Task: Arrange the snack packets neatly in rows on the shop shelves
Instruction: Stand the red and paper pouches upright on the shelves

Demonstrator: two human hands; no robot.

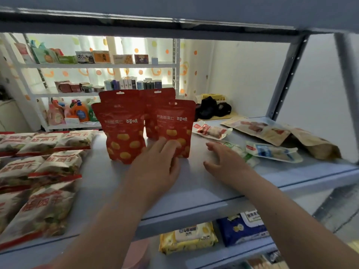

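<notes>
Red snack pouches (pixel 124 131) upright on shelf (pixel 194 187) — left hand (pixel 161 160) open, fingertips touching front-right pouch (pixel 174 129); right hand (pixel 225 162) open, empty, beside green-white packet (pixel 242 152).

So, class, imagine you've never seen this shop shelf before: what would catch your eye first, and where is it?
The upright red pouches stand out first, grouped at the middle of the shelf, with the left hand touching the base of the front right one. Next come the rows of flat packets on the left. The right hand hovers open beside loose packets scattered on the right.
</notes>
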